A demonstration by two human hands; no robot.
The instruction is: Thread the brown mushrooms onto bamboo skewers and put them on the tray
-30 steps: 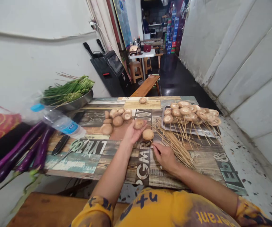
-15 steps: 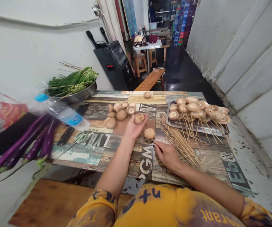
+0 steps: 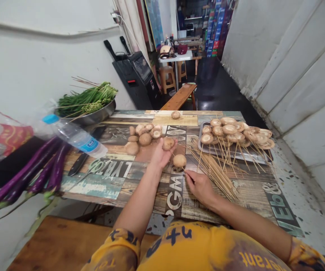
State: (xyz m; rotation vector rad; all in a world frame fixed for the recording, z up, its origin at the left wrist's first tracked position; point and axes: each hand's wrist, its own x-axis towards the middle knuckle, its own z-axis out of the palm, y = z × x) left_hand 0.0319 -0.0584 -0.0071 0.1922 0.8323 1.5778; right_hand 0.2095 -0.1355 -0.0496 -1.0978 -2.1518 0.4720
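Observation:
My left hand [image 3: 161,154] is closed around a brown mushroom [image 3: 168,143], its cap held between thumb and fingers. Just to the right and nearer me, a second mushroom [image 3: 179,161] sits on a skewer. The lower end of that skewer is pinched in my right hand [image 3: 199,185], close above the table. Whether the skewer's tip enters the mushroom in my left hand cannot be made out. Beside my right hand lies a bundle of bare bamboo skewers [image 3: 217,175]. Loose mushrooms [image 3: 145,139] are heaped beyond my left hand.
At the right, a metal tray [image 3: 200,145] holds skewered mushrooms [image 3: 230,129]. One mushroom [image 3: 176,114] lies near the table's far edge. Leftward are a water bottle [image 3: 77,137], a black-handled knife [image 3: 78,164], purple eggplants [image 3: 28,169] and a metal bowl [image 3: 94,116] of greens [image 3: 80,99].
My left hand and its mushroom have shifted slightly right, towards the skewered one. The right hand keeps its pinch on the skewer, nearly still. The whole view has tilted a little.

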